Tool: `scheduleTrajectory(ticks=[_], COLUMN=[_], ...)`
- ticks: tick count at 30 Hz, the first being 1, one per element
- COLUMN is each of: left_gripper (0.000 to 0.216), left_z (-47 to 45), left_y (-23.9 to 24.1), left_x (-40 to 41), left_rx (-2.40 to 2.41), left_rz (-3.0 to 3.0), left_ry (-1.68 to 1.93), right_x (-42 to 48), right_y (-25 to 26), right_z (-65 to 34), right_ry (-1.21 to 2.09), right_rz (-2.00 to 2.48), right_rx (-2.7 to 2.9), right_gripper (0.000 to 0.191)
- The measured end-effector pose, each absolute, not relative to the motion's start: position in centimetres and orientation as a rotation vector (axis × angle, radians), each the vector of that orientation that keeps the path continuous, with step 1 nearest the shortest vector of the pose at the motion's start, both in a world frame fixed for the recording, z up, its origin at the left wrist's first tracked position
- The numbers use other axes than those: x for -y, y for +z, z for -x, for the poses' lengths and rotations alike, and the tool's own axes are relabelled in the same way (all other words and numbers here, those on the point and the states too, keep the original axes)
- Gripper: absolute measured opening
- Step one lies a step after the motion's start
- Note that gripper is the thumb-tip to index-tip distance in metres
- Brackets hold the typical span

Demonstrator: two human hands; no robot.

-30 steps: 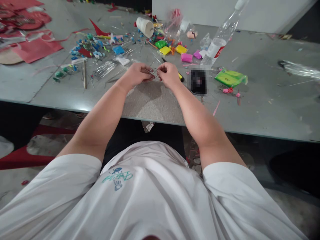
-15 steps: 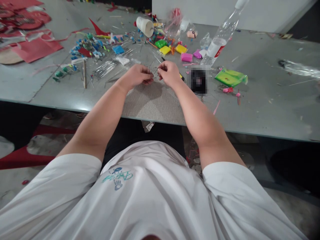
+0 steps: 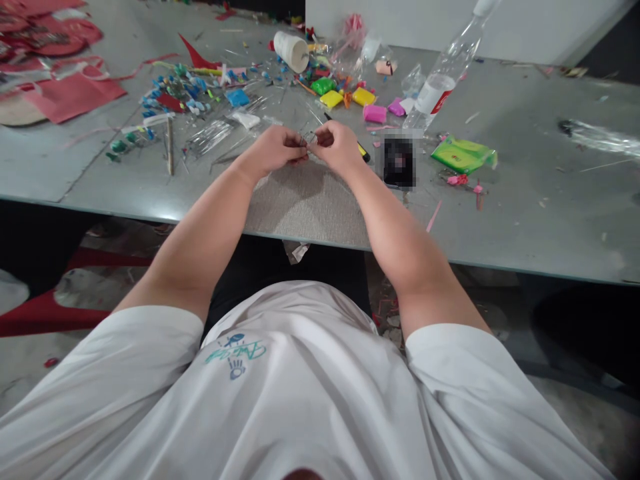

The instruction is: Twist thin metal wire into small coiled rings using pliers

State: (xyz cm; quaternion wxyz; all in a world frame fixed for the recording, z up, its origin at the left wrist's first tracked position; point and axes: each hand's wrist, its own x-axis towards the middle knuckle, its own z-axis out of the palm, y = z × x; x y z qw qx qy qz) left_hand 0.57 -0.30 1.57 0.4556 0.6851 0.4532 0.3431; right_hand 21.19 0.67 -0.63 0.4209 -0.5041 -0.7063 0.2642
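Note:
Above the near part of the grey table (image 3: pixel 310 213), my left hand (image 3: pixel 280 150) and my right hand (image 3: pixel 333 143) come together, fingertips almost touching. Both are pinched closed. Whatever lies between the fingertips is thin and small, perhaps a fine wire, too small to make out. A black and yellow tool (image 3: pixel 363 153) lies partly hidden behind my right hand. Left of my left hand are several thin clear sticks (image 3: pixel 213 133) and a small white packet (image 3: pixel 245 120).
Yellow clay packets (image 3: pixel 364 97) and a pink packet (image 3: pixel 375 114) lie beyond my hands. A plastic bottle (image 3: pixel 435 93) stands behind a blurred dark object (image 3: pixel 399 161). At right is a green packet (image 3: pixel 463 155); blue pieces (image 3: pixel 185 87) and red sheets (image 3: pixel 75 97) lie left.
My right hand's fingertips have moved left and turned inward, closer to those of my left hand. My left hand has hardly moved.

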Motion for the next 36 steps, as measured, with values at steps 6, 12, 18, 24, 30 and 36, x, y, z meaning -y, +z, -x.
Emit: scheduleTrajectory(ticks=[6, 12, 18, 24, 30, 36], left_gripper=[0.018, 0.017, 0.015, 0.013, 0.014, 0.019], left_z=[-0.8, -0.7, -0.6, -0.6, -0.2, -0.5], left_y=[1.7, 1.6, 1.3, 1.1, 0.9, 1.4], left_x=[0.4, 0.3, -0.2, -0.4, -0.8, -0.3], left_rx=[-1.101, -1.07, -1.089, -1.084, -1.077, -1.105], left_rz=[-1.696, -1.712, -1.722, -1.727, -1.758, -1.682], left_ry=[0.832, 0.827, 0.807, 0.792, 0.777, 0.776], right_x=[-0.9, -0.6, -0.3, -0.5, -0.6, -0.2], right_y=[-0.7, -0.6, -0.4, -0.6, -0.6, -0.2], right_z=[-21.4, -21.3, -21.1, -21.0, -21.1, -21.6], right_ry=[0.63, 0.618, 0.577, 0.539, 0.553, 0.533], right_rz=[1.259, 1.272, 1.278, 1.282, 1.289, 1.267], right_rx=[1.8, 1.822, 1.828, 1.838, 1.842, 1.859], right_gripper=[0.047, 0.044, 0.05, 0.057, 0.058, 0.04])
